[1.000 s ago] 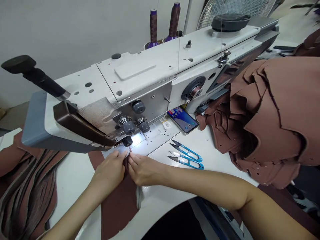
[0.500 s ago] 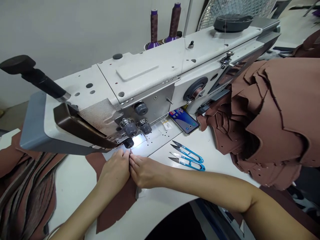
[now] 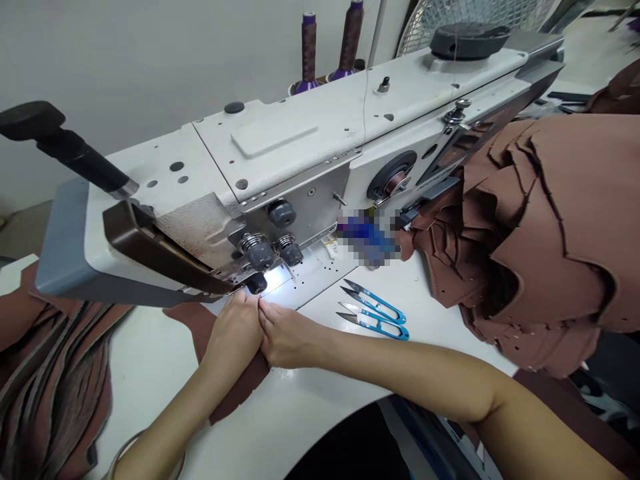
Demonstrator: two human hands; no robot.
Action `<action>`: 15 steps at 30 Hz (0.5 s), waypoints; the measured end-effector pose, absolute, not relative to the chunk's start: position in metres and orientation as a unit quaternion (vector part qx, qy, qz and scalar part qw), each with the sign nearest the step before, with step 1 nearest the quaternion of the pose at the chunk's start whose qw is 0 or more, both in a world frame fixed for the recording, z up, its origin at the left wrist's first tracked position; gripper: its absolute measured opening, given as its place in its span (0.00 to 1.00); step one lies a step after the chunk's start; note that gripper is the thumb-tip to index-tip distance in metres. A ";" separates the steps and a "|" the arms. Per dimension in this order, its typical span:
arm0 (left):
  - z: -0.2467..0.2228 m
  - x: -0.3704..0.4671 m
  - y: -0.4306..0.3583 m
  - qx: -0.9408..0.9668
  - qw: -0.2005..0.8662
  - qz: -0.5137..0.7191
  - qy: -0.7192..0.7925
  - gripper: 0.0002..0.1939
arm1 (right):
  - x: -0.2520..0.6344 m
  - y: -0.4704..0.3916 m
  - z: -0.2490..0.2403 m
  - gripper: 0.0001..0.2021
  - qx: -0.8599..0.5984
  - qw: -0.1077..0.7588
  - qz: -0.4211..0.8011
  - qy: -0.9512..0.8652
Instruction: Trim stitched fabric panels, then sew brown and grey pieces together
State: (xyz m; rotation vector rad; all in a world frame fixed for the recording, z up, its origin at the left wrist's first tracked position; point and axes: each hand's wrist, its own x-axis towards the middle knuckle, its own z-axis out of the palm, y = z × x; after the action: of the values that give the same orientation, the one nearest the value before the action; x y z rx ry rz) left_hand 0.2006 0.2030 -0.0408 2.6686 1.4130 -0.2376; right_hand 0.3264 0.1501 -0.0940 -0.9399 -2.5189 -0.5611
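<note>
Under the head of a white sewing machine (image 3: pixel 295 143), both hands meet at the lit needle area. A brown leather piece (image 3: pixel 240 390) lies beneath them, its lower part sticking out toward me and another part to the left. My left hand (image 3: pixel 235 333) is closed with its fingers pinched on the leather edge. Pressed against it, my right hand (image 3: pixel 285 333) is closed on the same leather, fingertips together near the presser area. The needle and the exact fingertip grip are hidden by the hands and the machine's knobs.
Two blue thread snips (image 3: pixel 375 313) lie right of my right hand. Stacked brown leather pieces (image 3: pixel 575 220) fill the right side, and more leather pieces (image 3: pixel 65 380) hang at the left. Two thread cones (image 3: pixel 309 50) stand behind the machine, near a fan (image 3: pixel 420 27).
The leather has slid forward under the machine head, so less of it sticks out toward me. Both hands stay together at nearly the same spot.
</note>
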 end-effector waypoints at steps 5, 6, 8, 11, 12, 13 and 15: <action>-0.041 0.181 0.198 0.876 0.044 -0.040 0.479 0.16 | 0.329 0.137 -0.088 0.13 -0.333 0.205 -0.190 -0.900; -0.041 0.176 0.197 0.879 0.046 -0.030 0.473 0.16 | 0.329 0.135 -0.088 0.13 -0.334 0.206 -0.193 -0.899; -0.044 0.171 0.195 0.890 0.062 -0.014 0.451 0.16 | 0.328 0.134 -0.090 0.13 -0.335 0.206 -0.203 -0.897; -0.048 0.173 0.195 0.904 0.072 -0.010 0.420 0.14 | 0.327 0.136 -0.095 0.13 -0.338 0.206 -0.206 -0.895; -0.049 0.176 0.195 0.907 0.071 -0.014 0.414 0.13 | 0.326 0.137 -0.096 0.14 -0.338 0.205 -0.203 -0.896; -0.049 0.179 0.196 0.909 0.070 -0.020 0.411 0.13 | 0.325 0.139 -0.097 0.14 -0.337 0.203 -0.198 -0.898; -0.048 0.184 0.196 0.910 0.061 -0.034 0.408 0.12 | 0.324 0.143 -0.097 0.14 -0.339 0.201 -0.192 -0.899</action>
State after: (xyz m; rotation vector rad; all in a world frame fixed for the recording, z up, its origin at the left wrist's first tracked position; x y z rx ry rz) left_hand 0.1843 0.1963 -0.0477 2.7543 1.2344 -0.1028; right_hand 0.3239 0.1425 -0.0972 -0.9463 -2.5116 -0.5361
